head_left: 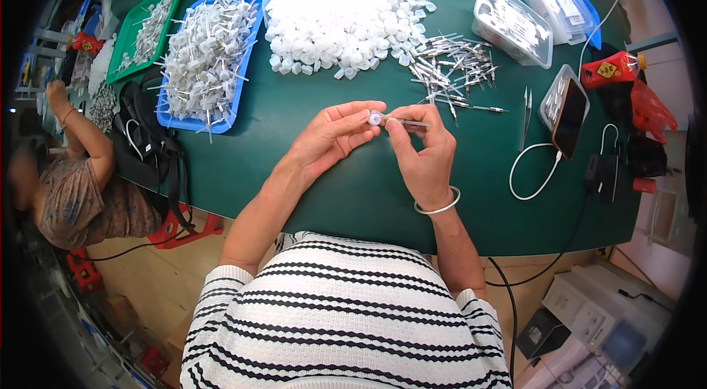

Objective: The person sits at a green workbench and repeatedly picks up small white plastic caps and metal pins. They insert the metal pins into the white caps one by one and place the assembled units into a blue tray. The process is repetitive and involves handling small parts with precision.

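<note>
My left hand (331, 135) pinches a small white plastic cap (375, 118) between thumb and fingers. My right hand (423, 150) grips a thin metal-and-clear tube piece (406, 122) whose end meets the cap. Both hands hover over the green table (331, 190), close together. A heap of white caps (342, 10) lies on a clear bag beyond them. Several loose metal tube pieces (453, 69) are scattered to the right of that heap.
A blue tray (243, 87) holds white stemmed parts, with a green tray (118, 58) to its left. Clear plastic boxes (512, 25) stand at the back right. A phone (569, 118) with a white cable, tweezers (526, 117) and a red object (611, 69) lie right. Another person (66, 175) sits at left.
</note>
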Demonstrator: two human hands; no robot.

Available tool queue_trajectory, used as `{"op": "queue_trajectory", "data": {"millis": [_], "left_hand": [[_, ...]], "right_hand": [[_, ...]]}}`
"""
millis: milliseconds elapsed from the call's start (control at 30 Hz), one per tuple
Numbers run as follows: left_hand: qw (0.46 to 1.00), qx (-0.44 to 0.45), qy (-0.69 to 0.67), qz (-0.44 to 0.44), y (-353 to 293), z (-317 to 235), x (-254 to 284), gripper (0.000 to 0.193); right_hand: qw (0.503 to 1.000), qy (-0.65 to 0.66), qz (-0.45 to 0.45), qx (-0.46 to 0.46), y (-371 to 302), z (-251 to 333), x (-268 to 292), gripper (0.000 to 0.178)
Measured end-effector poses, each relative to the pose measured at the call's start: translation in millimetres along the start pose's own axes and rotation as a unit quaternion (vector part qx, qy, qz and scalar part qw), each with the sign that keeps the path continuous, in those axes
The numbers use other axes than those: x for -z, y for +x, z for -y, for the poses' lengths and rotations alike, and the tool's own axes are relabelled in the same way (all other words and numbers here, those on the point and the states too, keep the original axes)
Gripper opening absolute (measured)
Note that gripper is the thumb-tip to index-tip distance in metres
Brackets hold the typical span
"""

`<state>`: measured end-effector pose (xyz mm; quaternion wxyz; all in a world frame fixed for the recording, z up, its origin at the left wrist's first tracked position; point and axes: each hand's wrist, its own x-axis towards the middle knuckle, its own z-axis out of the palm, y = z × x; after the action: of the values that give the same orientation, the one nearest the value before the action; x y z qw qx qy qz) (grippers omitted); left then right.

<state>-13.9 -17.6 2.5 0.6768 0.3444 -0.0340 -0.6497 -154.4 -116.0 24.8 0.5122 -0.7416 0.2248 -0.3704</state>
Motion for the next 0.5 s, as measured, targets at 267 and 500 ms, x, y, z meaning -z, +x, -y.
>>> {"op": "queue_trajectory", "data": {"millis": [267,500], "left_hand": [[1.0,0.004,-0.005,0.004,0.4,0.8,1.4,0.028],[1.0,0.003,0.004,0.005,0.1,0.3,1.0,0.027]], "right_hand": [[1.0,0.011,0.007,-0.006,-0.2,-1.1,0.8,0.012],[1.0,0.009,0.012,0.0,-0.5,-3.1,1.2,0.011]]}}
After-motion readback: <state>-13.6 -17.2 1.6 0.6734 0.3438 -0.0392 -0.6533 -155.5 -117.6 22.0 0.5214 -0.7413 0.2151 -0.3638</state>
